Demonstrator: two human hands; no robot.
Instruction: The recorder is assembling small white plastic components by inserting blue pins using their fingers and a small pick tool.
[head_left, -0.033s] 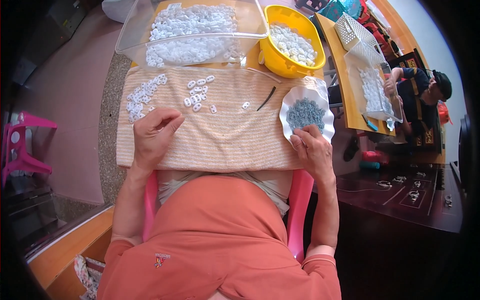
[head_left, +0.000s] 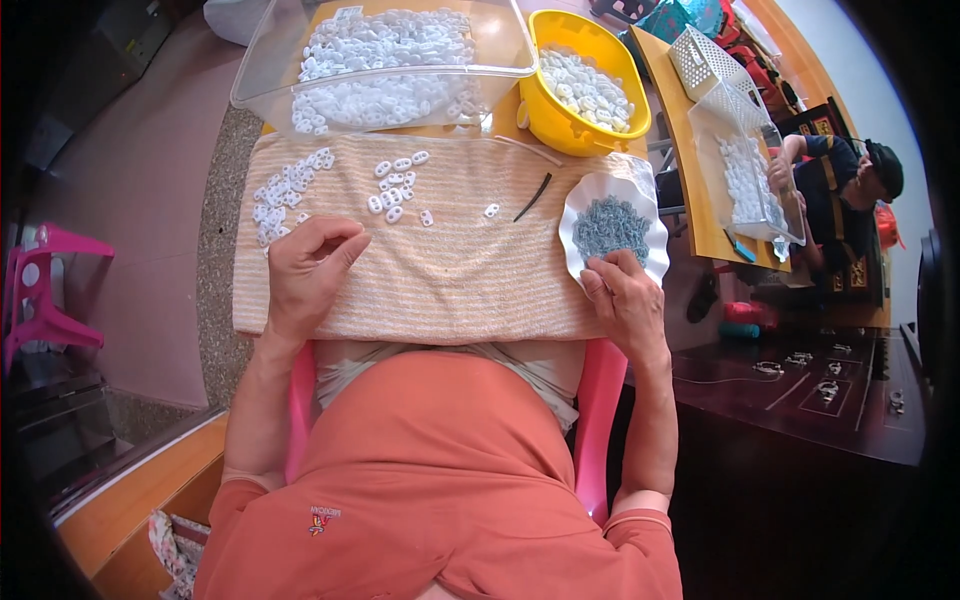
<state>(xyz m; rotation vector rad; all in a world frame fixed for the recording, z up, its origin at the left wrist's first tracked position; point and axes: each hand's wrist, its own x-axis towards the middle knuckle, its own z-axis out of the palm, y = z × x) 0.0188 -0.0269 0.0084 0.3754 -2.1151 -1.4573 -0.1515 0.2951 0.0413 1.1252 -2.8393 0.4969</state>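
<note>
My left hand (head_left: pixel 308 275) hovers over the striped towel (head_left: pixel 460 290), thumb and index finger pinched together; whatever may be between them is hidden. Beside it lies a loose pile of small white plastic pieces with holes (head_left: pixel 275 200). A smaller group of white oval pieces (head_left: pixel 394 190) is farther right. My right hand (head_left: pixel 632 300) reaches over the near rim of a white wavy-edged dish (head_left: pixel 655 232). Its fingertips are closed at the edge of a heap of tiny grey-blue pieces (head_left: pixel 610 228); what they grip is too small to tell. One white piece (head_left: pixel 491 210) and a dark thin strip (head_left: pixel 533 197) lie between my hands.
A clear plastic bin (head_left: pixel 255 92) of white pieces stands behind the towel, next to a yellow basin (head_left: pixel 540 110) of off-white ones. At another table (head_left: pixel 672 95) on the right, a person (head_left: pixel 840 190) handles a clear box (head_left: pixel 785 215). A pink stool (head_left: pixel 40 285) stands at left.
</note>
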